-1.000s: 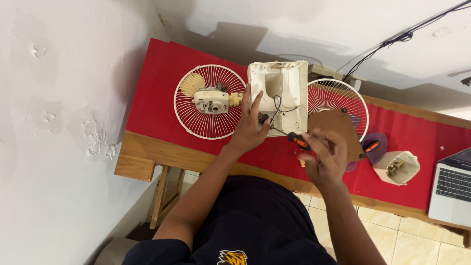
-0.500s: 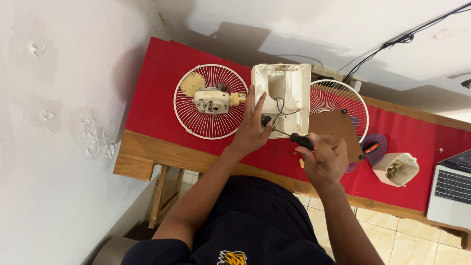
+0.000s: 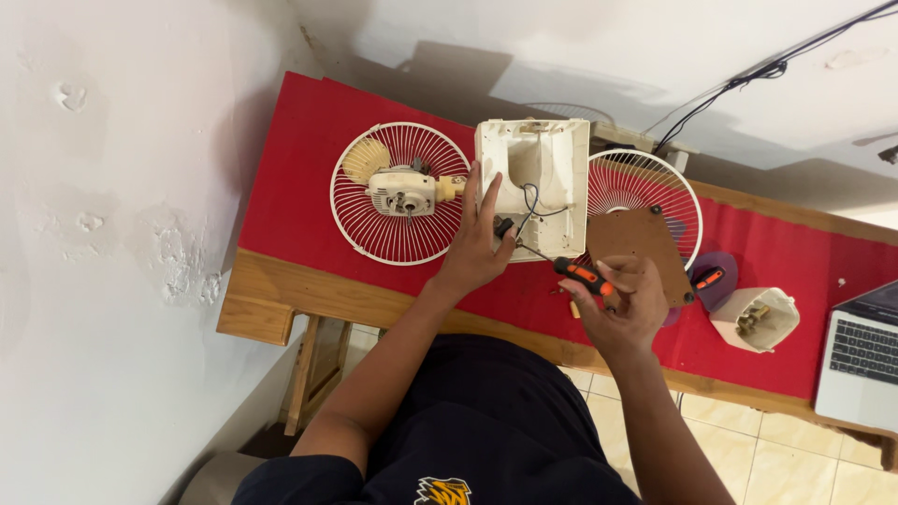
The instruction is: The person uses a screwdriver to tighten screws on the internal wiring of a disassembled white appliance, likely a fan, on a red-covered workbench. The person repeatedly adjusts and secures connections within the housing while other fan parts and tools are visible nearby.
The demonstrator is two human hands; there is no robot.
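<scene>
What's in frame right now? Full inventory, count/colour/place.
table: 1, wood with red cloth, along the white wall
fan housing: 1, cream, centre of table, open side up, dark wires inside
fan grille: 1, white wire, left of the housing
fan motor: 1, cream, lying on that grille
second fan grille: 1, white wire, right of the housing
brown board: 1, brown, on the second grille
screwdriver: 1, orange and black handle, tip toward the housing
second screwdriver: 1, orange and black, right of the board
cream part: 1, far right of the cloth
laptop: 1, silver, right edge
cable: 1, black, on the wall
left hand: on the housing edge
right hand: holds the screwdriver
</scene>
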